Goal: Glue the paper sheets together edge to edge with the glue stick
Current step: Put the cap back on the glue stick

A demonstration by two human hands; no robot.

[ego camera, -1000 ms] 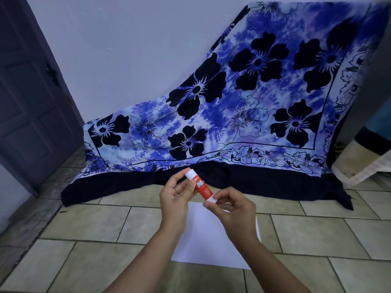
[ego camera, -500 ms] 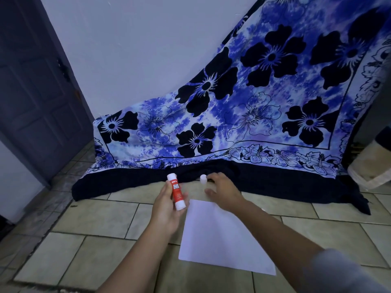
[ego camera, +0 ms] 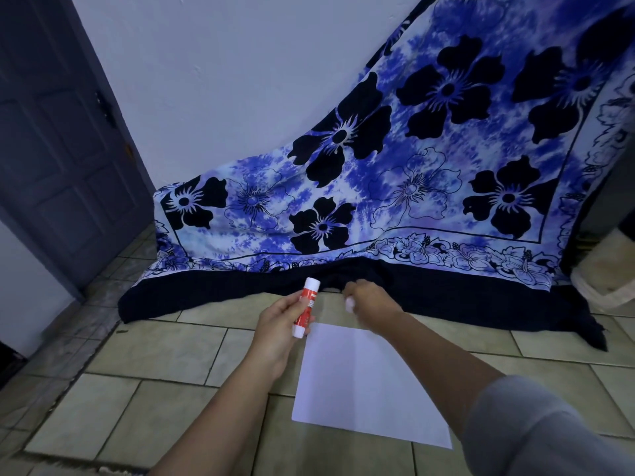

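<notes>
Cap (ego camera: 349, 305): just off, pinched in your right hand (ego camera: 372, 300)
Glue stick (ego camera: 307, 305): gripped by your left hand (ego camera: 277, 329), ready for paper (ego camera: 360, 383)

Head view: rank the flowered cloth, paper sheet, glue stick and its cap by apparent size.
1. flowered cloth, by far the largest
2. paper sheet
3. glue stick
4. cap, tiny and blurred at the right hand
No close calls.

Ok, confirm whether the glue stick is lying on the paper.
No, the left hand grips the glue stick in the air, just left of the paper sheet.
</notes>
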